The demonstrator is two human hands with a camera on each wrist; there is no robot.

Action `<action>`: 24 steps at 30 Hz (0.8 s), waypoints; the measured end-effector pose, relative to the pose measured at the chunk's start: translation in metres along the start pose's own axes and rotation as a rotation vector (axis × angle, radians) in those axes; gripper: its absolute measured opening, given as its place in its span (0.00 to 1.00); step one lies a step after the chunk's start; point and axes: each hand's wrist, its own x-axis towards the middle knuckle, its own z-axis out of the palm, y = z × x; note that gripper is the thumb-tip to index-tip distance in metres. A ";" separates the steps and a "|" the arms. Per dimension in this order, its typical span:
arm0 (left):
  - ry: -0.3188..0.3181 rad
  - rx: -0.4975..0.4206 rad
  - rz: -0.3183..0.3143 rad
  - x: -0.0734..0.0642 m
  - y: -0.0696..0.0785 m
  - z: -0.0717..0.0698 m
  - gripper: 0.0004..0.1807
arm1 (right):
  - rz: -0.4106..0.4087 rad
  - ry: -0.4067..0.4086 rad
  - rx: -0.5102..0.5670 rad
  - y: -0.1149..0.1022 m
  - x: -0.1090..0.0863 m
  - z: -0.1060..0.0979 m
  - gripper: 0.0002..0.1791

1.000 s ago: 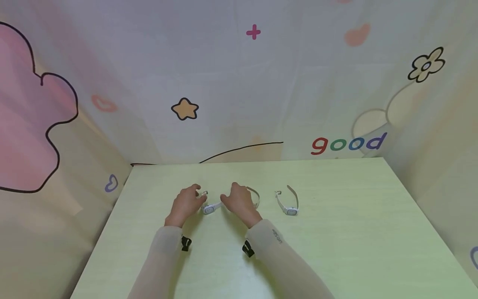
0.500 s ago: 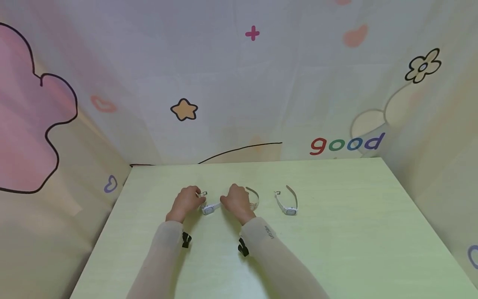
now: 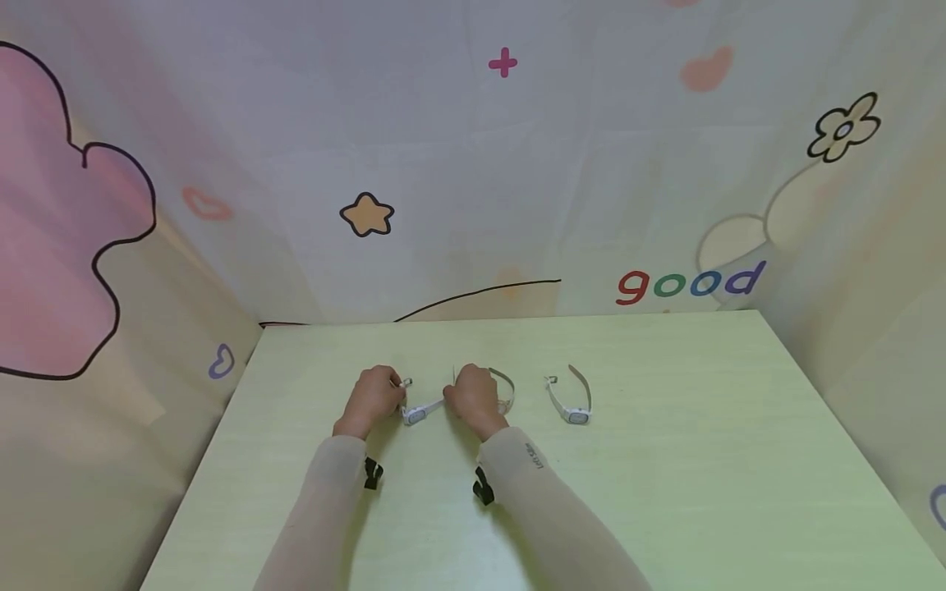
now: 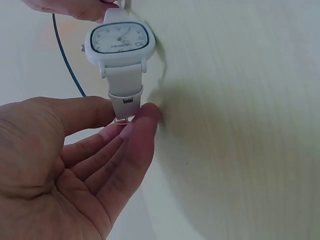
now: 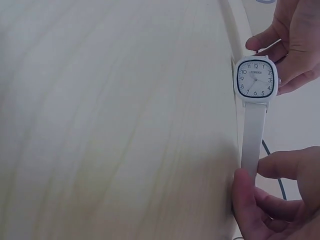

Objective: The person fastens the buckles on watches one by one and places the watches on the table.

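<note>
A white wristwatch with a rounded-square dial is stretched between both hands. In the left wrist view my left hand pinches the buckle end of its strap between thumb and fingers. My right hand grips the long strap end in the right wrist view, thumb on one side and fingers on the other. The dial faces up toward that camera. Seen from the head, the left hand and right hand partly cover the strap ends.
A second watch with a pale strap lies just right of the right hand, partly hidden by it. Farther right, another white watch rests with its strap curved open. The pale tabletop ends at a printed curtain behind.
The left fingers, spread at first, have come together on the buckle end. My right hand has shifted slightly right, and the strap between the hands looks straighter.
</note>
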 end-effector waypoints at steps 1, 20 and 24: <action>0.005 -0.003 0.002 0.000 0.001 0.000 0.08 | -0.005 0.001 0.002 0.001 0.000 0.000 0.28; 0.053 -0.190 0.007 -0.005 0.010 -0.005 0.12 | 0.067 -0.010 0.429 -0.002 -0.003 -0.005 0.03; 0.076 -0.204 0.037 -0.009 0.012 -0.008 0.15 | 0.105 -0.059 0.626 -0.003 -0.004 -0.009 0.06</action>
